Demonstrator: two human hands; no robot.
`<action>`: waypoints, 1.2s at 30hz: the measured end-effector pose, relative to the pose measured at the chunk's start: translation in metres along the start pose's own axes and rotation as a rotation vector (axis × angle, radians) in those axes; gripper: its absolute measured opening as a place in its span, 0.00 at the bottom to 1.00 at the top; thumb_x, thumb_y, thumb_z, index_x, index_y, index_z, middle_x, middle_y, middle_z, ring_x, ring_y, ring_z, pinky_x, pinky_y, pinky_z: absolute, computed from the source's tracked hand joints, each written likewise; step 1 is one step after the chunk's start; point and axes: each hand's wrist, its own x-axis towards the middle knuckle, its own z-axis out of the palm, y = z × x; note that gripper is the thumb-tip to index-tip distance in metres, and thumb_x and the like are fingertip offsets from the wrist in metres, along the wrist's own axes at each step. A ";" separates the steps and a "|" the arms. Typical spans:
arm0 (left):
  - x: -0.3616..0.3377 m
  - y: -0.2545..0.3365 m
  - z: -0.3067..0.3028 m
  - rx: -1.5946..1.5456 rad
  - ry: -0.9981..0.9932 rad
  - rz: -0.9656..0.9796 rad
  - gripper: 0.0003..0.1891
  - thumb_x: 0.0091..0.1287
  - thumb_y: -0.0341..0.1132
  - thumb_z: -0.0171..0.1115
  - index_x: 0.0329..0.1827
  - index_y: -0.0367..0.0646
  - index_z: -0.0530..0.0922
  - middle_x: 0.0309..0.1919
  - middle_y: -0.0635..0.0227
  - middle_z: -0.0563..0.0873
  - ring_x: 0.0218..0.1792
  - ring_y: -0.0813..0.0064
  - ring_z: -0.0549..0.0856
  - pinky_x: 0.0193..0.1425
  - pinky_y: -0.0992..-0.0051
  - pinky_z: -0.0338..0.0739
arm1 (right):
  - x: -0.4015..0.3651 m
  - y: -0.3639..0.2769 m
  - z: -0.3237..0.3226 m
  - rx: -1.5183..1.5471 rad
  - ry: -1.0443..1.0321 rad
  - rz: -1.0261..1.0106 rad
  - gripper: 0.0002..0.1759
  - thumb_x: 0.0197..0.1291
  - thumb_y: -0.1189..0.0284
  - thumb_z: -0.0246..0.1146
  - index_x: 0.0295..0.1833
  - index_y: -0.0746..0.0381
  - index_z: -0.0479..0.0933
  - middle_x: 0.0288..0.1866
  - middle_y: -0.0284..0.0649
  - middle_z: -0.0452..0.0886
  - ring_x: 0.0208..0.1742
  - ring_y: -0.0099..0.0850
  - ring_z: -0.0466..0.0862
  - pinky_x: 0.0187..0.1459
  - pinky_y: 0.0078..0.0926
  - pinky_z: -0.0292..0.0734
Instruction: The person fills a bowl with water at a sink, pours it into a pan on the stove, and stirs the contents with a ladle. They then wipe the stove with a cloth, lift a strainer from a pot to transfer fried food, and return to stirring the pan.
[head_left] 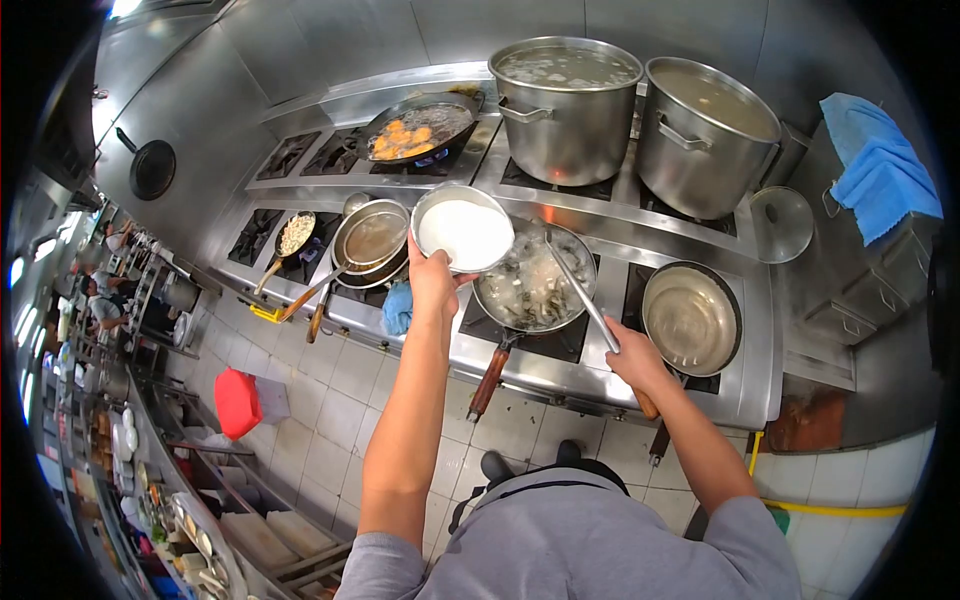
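- On the left, a small pan (311,244) of chopped pieces (297,232) stands on the stove (755,350), well apart from our hands;
- next, our left hand (432,283) grasps the near side of the bowl (488,264), which hangs above the stove at the steaming pan's left edge; its white contents (462,226) would likely spill with a tilt, so we do well to hold it level;
- in the middle, the steaming pan (548,328) holds food (535,290) in bubbling liquid; nobody grips its handle, so we should stir gently;
- the long tool (580,288) reaches into it; slow strokes, clear of the rim, should avoid splashing;
- our right hand (637,355) is clenched around the tool, left of the wide pan (739,325).
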 end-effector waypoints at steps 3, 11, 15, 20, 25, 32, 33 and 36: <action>-0.001 0.001 0.000 -0.006 -0.005 0.002 0.43 0.57 0.19 0.41 0.80 0.59 0.51 0.64 0.55 0.75 0.49 0.54 0.87 0.34 0.58 0.86 | 0.007 0.001 0.015 -0.002 -0.058 0.034 0.41 0.52 0.71 0.64 0.75 0.60 0.65 0.45 0.58 0.84 0.47 0.51 0.85 0.50 0.39 0.79; -0.001 -0.004 -0.004 0.006 0.016 -0.006 0.42 0.57 0.19 0.41 0.79 0.60 0.52 0.63 0.56 0.75 0.49 0.55 0.87 0.34 0.58 0.86 | -0.014 -0.004 0.031 0.955 -0.507 0.260 0.21 0.61 0.75 0.62 0.61 0.62 0.74 0.28 0.29 0.76 0.22 0.18 0.77 0.24 0.19 0.73; 0.000 -0.005 -0.003 0.004 0.010 -0.005 0.42 0.57 0.19 0.41 0.79 0.59 0.52 0.63 0.56 0.76 0.49 0.56 0.87 0.33 0.60 0.86 | -0.032 -0.018 0.007 1.136 -0.599 0.396 0.19 0.63 0.74 0.62 0.60 0.62 0.73 0.30 0.30 0.76 0.24 0.18 0.77 0.24 0.18 0.73; 0.000 -0.005 -0.001 0.011 0.001 -0.014 0.42 0.58 0.19 0.41 0.79 0.59 0.52 0.63 0.55 0.76 0.49 0.56 0.87 0.33 0.63 0.86 | -0.055 -0.021 -0.006 1.430 -0.613 0.509 0.22 0.67 0.74 0.60 0.65 0.64 0.68 0.33 0.31 0.76 0.24 0.17 0.76 0.24 0.16 0.73; -0.001 -0.005 -0.001 0.010 -0.009 -0.013 0.42 0.59 0.19 0.41 0.80 0.59 0.51 0.64 0.55 0.75 0.49 0.56 0.87 0.33 0.62 0.86 | -0.068 -0.037 -0.026 1.296 -0.549 0.412 0.26 0.66 0.75 0.60 0.70 0.64 0.67 0.31 0.31 0.76 0.23 0.17 0.77 0.23 0.16 0.73; -0.002 -0.003 0.002 0.013 -0.006 -0.011 0.42 0.59 0.19 0.41 0.80 0.58 0.51 0.64 0.54 0.75 0.50 0.56 0.87 0.32 0.62 0.86 | -0.056 -0.036 -0.039 1.039 -0.348 0.248 0.30 0.61 0.79 0.60 0.71 0.62 0.68 0.27 0.29 0.75 0.19 0.18 0.76 0.21 0.17 0.71; -0.002 -0.003 0.002 0.013 -0.007 -0.011 0.42 0.59 0.19 0.41 0.80 0.58 0.51 0.64 0.54 0.75 0.50 0.56 0.87 0.32 0.62 0.86 | -0.052 -0.030 -0.036 1.006 -0.333 0.224 0.32 0.60 0.80 0.60 0.72 0.61 0.68 0.27 0.29 0.75 0.20 0.18 0.76 0.23 0.19 0.71; -0.002 -0.001 0.005 0.016 -0.014 0.003 0.42 0.59 0.19 0.41 0.80 0.58 0.50 0.64 0.54 0.75 0.50 0.55 0.87 0.32 0.62 0.86 | -0.040 -0.025 -0.035 0.930 -0.250 0.152 0.34 0.59 0.80 0.61 0.74 0.60 0.67 0.27 0.29 0.74 0.21 0.19 0.75 0.24 0.20 0.72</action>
